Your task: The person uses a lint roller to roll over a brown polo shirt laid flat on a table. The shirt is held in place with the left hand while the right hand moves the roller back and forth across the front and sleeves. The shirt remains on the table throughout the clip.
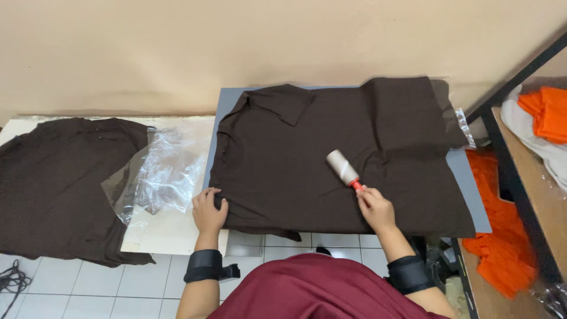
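On the dark shirt (331, 147), lint roller (344, 168) in right grip (374, 208), left grip (208, 211) pressing hem.

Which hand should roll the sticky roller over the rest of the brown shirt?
Probably the right hand: it already grips the lint roller by its red handle. The left hand lies flat on the brown shirt, pinning its edge.

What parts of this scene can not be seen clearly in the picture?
Head view:
- Lint roller handle: mostly hidden inside the right hand.
- Grey board: mostly covered by the dark brown shirt.
- Second brown garment: cut off by the left edge.
- Orange cloth on the shelf: cut off by the right edge.
- Left hand: palm pressed on the shirt, underside hidden.
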